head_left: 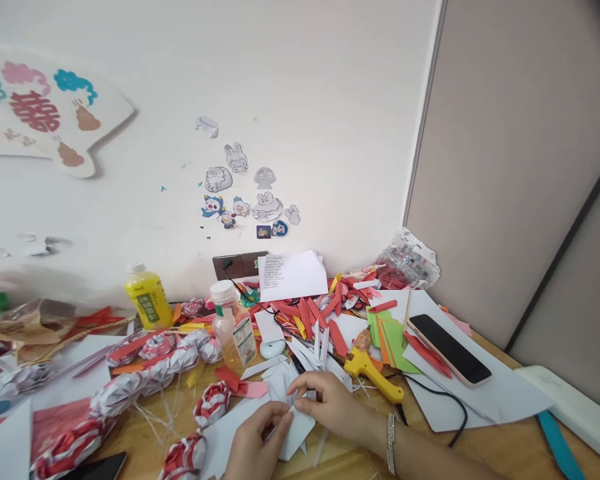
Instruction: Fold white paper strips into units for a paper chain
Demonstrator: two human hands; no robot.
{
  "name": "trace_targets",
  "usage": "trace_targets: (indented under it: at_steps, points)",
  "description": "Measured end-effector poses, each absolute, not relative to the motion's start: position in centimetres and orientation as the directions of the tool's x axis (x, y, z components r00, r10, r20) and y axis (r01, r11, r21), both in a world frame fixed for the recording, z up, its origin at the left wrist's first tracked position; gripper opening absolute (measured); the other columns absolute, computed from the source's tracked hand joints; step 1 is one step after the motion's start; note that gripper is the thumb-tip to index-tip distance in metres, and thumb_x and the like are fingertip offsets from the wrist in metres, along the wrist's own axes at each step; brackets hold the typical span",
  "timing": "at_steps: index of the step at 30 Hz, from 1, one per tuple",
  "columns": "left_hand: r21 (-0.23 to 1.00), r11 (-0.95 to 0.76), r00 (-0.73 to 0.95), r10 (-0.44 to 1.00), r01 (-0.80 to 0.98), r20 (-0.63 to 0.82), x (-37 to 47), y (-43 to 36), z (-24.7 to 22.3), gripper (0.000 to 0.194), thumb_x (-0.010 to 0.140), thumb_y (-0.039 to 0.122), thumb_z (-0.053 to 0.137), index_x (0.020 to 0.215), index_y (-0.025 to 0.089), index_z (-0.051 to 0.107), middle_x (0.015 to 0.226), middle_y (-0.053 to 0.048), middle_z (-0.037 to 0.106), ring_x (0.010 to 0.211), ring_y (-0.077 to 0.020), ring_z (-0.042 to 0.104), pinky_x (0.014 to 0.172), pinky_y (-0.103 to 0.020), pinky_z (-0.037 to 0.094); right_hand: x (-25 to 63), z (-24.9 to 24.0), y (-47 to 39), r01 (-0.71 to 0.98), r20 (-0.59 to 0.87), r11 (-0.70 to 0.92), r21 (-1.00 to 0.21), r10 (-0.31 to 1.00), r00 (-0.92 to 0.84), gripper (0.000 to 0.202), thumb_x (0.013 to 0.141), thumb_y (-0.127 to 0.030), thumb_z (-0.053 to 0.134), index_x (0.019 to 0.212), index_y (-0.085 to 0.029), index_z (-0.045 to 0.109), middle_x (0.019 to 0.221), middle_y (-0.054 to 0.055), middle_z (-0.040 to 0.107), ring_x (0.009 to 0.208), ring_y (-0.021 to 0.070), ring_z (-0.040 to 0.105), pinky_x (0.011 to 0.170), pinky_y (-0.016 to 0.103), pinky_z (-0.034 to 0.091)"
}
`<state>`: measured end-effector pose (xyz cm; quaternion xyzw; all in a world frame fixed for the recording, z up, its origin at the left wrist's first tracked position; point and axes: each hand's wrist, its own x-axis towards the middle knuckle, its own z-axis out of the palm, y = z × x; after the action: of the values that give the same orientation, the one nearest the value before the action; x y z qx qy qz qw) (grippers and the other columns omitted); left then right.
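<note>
My left hand (263, 437) and my right hand (327, 403) meet low in the middle of the view. Both are closed in a pinch on a small piece of white paper (304, 427), whose upper part is hidden by my fingers. Under and behind it lie several folded white paper strips (280, 380). A red-and-white folded paper rosette (213, 403) rests left of my hands, with another rosette (183, 457) nearer to me. To the right of my right hand lies a yellow hot glue gun (373, 375) with a black cord.
A phone (450, 350) lies on white sheets at the right, beside green paper (395, 343). Behind stand a yellow drink bottle (149, 300) and a clear plastic bottle (225, 320). Red folded strips (307, 317) pile up below the wall. A paper rosette chain (150, 377) stretches across the left.
</note>
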<state>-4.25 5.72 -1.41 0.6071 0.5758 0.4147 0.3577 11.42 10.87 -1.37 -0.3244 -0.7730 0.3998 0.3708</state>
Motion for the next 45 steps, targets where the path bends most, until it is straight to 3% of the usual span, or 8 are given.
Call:
trace_targets:
  at_steps: [8, 14, 22, 33, 37, 41, 43, 45]
  points:
    - [0.932, -0.037, 0.026, 0.999, 0.360, 0.030, -4.1, 5.6, -0.8, 0.024, 0.072, 0.039, 0.051, 0.067, 0.017, 0.057, 0.058, 0.001, 0.055, 0.057, -0.0169, 0.049, 0.053, -0.024, 0.037, 11.5, -1.4, 10.8, 0.173, 0.306, 0.444, -0.879, 0.804, -0.509, 0.021, 0.075, -0.016, 0.053, 0.094, -0.020, 0.061, 0.074, -0.001, 0.057, 0.065, 0.0122, 0.049, 0.057, 0.020, 0.035]
    - [0.924, -0.049, 0.057, 0.998, 0.380, 0.030, -4.0, 5.7, -0.7, 0.028, 0.072, 0.042, 0.049, 0.060, 0.018, 0.052, 0.056, 0.004, 0.043, 0.057, -0.0156, 0.042, 0.054, -0.024, 0.033, 11.5, -1.5, 10.9, -0.022, 0.272, 0.304, -0.953, 0.818, -0.508, 0.020, 0.081, -0.020, 0.046, 0.100, -0.017, 0.052, 0.064, -0.004, 0.045, 0.058, 0.0098, 0.040, 0.055, 0.020, 0.031]
    - [0.890, -0.093, 0.104, 0.993, 0.447, 0.052, -4.1, 5.8, -1.5, 0.030, 0.074, 0.045, 0.045, 0.056, 0.020, 0.042, 0.052, 0.008, 0.028, 0.051, -0.0126, 0.030, 0.050, -0.023, 0.025, 11.3, -1.5, 11.1, -0.054, 0.234, 0.240, -0.969, 0.831, -0.505, 0.022, 0.077, -0.014, 0.047, 0.098, -0.017, 0.045, 0.059, -0.006, 0.042, 0.051, 0.0082, 0.033, 0.048, 0.019, 0.026]
    - [0.936, -0.069, 0.062, 0.997, 0.344, 0.050, -4.4, 6.0, -1.9, 0.035, 0.070, 0.053, 0.049, 0.058, 0.019, 0.049, 0.050, 0.009, 0.030, 0.048, -0.0115, 0.032, 0.048, -0.022, 0.028, 11.3, -1.7, 11.1, -0.122, 0.258, 0.228, -0.966, 0.828, -0.498, 0.027, 0.078, -0.027, 0.053, 0.102, -0.018, 0.043, 0.065, -0.005, 0.045, 0.053, 0.0080, 0.036, 0.049, 0.020, 0.027]
    - [0.985, -0.041, 0.011, 0.999, 0.170, 0.040, -4.3, 6.3, -2.4, 0.036, 0.067, 0.057, 0.051, 0.065, 0.021, 0.047, 0.047, 0.009, 0.037, 0.043, -0.0102, 0.035, 0.043, -0.020, 0.031, 11.1, -2.2, 11.4, -0.187, 0.271, 0.200, -0.962, 0.785, -0.557, 0.034, 0.078, -0.037, 0.055, 0.103, -0.018, 0.042, 0.063, -0.006, 0.040, 0.052, 0.0080, 0.037, 0.049, 0.020, 0.028]
    - [0.999, 0.029, -0.040, 0.999, -0.012, -0.030, -3.9, 6.2, -2.3, 0.035, 0.069, 0.059, 0.047, 0.074, 0.024, 0.042, 0.042, 0.010, 0.042, 0.034, -0.0096, 0.036, 0.035, -0.019, 0.030, 11.1, -2.6, 11.4, -0.120, 0.284, 0.262, -0.957, 0.786, -0.549, 0.047, 0.074, -0.038, 0.061, 0.111, -0.018, 0.039, 0.065, -0.005, 0.045, 0.057, 0.0093, 0.042, 0.055, 0.021, 0.033]
    - [1.000, 0.017, -0.078, 0.997, -0.014, -0.018, -3.8, 6.0, -1.9, 0.035, 0.069, 0.058, 0.047, 0.074, 0.024, 0.042, 0.041, 0.009, 0.045, 0.034, -0.0106, 0.039, 0.035, -0.019, 0.031, 11.1, -2.6, 11.2, -0.053, 0.272, 0.291, -0.955, 0.791, -0.548, 0.056, 0.072, -0.039, 0.063, 0.117, -0.019, 0.035, 0.069, -0.004, 0.050, 0.058, 0.0097, 0.043, 0.056, 0.021, 0.034]
    - [1.000, 0.015, -0.116, 0.993, 0.015, -0.013, -3.8, 5.8, -1.5, 0.034, 0.070, 0.058, 0.046, 0.075, 0.024, 0.044, 0.042, 0.009, 0.047, 0.036, -0.0121, 0.043, 0.036, -0.020, 0.033, 11.0, -2.6, 10.9, 0.065, 0.253, 0.350, -0.935, 0.781, -0.571, 0.053, 0.069, -0.040, 0.065, 0.111, -0.019, 0.042, 0.070, -0.003, 0.053, 0.057, 0.0101, 0.044, 0.054, 0.021, 0.033]
